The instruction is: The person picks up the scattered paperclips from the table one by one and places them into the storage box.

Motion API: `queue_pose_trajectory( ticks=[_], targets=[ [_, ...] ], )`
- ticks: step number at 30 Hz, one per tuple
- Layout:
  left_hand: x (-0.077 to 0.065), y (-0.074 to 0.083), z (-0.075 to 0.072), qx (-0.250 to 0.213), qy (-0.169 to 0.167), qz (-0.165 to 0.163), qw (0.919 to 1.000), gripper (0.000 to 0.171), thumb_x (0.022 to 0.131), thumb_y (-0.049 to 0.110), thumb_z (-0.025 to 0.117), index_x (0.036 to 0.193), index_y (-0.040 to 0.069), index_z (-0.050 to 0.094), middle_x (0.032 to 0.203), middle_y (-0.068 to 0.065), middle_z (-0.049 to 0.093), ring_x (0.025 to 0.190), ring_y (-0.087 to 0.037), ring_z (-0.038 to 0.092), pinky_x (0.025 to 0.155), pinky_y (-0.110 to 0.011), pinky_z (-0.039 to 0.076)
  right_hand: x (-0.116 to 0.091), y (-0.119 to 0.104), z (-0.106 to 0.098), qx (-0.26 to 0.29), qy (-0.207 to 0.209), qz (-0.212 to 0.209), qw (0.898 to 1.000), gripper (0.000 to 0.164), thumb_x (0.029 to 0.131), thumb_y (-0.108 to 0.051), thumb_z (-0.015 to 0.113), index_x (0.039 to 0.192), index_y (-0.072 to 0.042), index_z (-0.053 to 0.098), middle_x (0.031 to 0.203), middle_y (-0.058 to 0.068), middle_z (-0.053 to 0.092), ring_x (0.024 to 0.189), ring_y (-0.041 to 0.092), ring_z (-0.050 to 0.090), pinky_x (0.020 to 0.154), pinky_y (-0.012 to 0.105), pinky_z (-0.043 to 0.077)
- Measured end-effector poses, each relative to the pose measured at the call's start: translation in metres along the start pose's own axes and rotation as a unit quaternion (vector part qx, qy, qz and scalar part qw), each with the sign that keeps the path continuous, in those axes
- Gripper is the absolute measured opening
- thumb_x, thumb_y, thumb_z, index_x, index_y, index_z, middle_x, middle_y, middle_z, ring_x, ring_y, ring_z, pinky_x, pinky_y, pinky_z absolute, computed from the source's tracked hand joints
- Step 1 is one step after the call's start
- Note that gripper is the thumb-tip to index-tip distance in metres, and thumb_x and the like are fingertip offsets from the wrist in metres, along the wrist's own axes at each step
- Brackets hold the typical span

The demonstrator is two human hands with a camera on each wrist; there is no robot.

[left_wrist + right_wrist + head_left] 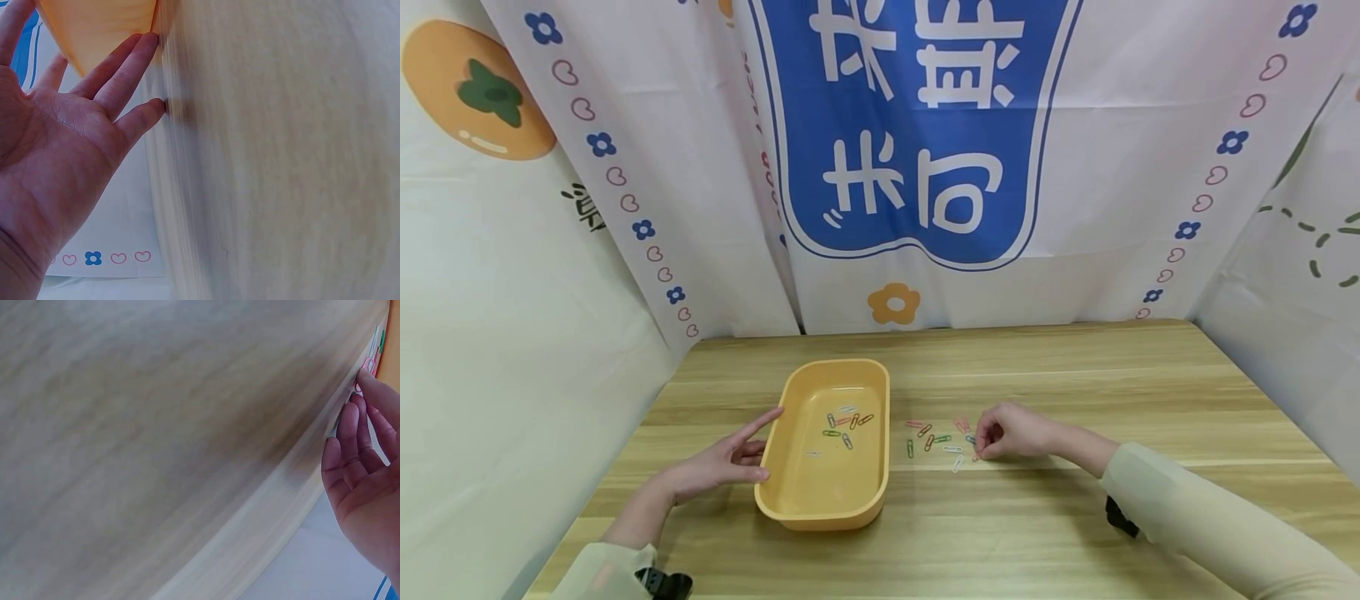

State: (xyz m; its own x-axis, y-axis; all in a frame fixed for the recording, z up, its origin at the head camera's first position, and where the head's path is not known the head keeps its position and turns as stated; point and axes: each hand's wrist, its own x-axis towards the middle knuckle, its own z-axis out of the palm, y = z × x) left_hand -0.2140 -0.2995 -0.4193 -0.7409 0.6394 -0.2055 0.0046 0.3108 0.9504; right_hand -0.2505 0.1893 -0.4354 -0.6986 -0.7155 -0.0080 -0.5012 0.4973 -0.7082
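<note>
A yellow plastic tray (820, 507) stands left of the table's middle with several coloured paper clips (847, 441) in it. My left hand (727, 460) rests against the tray's left side, fingers spread and fairly straight; the left wrist view shows its fingertips (150, 39) at the yellow wall. To the tray's right, several loose paper clips (928, 442) lie scattered on the wood. My right hand (1011, 432) is at the right edge of this scatter, thumb and fingertips pinching a pink paper clip (975, 457) at the tabletop. Its other fingers curl inward.
The wood-grain table (1075, 533) reaches back to a white printed cloth (715, 208) with a blue panel. More white cloth hangs at both sides. Dark straps (1122, 517) sit at the wrists.
</note>
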Motion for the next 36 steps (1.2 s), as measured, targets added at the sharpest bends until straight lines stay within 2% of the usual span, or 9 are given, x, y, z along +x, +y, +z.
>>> queue_pose_trajectory(
  ticks=[11,21,30,36],
  targets=[
    [-0.001,0.0,0.001,-0.001,0.0,0.0,1.0,0.087,0.096,0.009,0.061,0.158,0.02,0.0,0.146,-0.038,0.027,0.129,-0.042,0.042,0.1,-0.04,0.045,-0.001,-0.004,-0.004,-0.005,-0.003,-0.015,1.0,0.011,0.084,-0.002,0.073,0.079,-0.01,0.067,0.077,-0.008,0.063,0.071,0.006,0.057,0.064,0.024,0.052],
    [-0.001,0.001,0.001,0.001,0.003,0.002,1.0,0.088,0.095,0.01,0.062,0.158,0.019,0.0,0.146,-0.039,0.027,0.129,-0.042,0.042,0.099,-0.04,0.045,-0.001,-0.02,-0.021,-0.014,0.028,-0.039,0.999,0.01,0.086,-0.002,0.072,0.08,-0.009,0.068,0.076,-0.009,0.063,0.071,0.007,0.058,0.064,0.025,0.051],
    [-0.002,0.001,0.001,-0.003,0.004,-0.001,1.0,0.088,0.096,0.01,0.061,0.158,0.019,0.0,0.146,-0.038,0.028,0.129,-0.042,0.042,0.1,-0.041,0.044,0.0,-0.035,-0.037,-0.026,0.052,-0.03,0.998,0.011,0.088,-0.006,0.07,0.082,-0.014,0.068,0.076,-0.011,0.062,0.071,0.008,0.056,0.062,0.027,0.049],
    [-0.001,0.002,0.0,-0.007,-0.001,0.001,1.0,0.088,0.096,0.009,0.061,0.158,0.02,-0.001,0.147,-0.037,0.028,0.129,-0.041,0.043,0.099,-0.04,0.045,0.003,-0.049,-0.052,-0.034,0.072,-0.029,0.996,0.006,0.09,-0.011,0.07,0.085,-0.014,0.068,0.077,-0.009,0.062,0.071,0.01,0.056,0.061,0.027,0.048]
  ],
)
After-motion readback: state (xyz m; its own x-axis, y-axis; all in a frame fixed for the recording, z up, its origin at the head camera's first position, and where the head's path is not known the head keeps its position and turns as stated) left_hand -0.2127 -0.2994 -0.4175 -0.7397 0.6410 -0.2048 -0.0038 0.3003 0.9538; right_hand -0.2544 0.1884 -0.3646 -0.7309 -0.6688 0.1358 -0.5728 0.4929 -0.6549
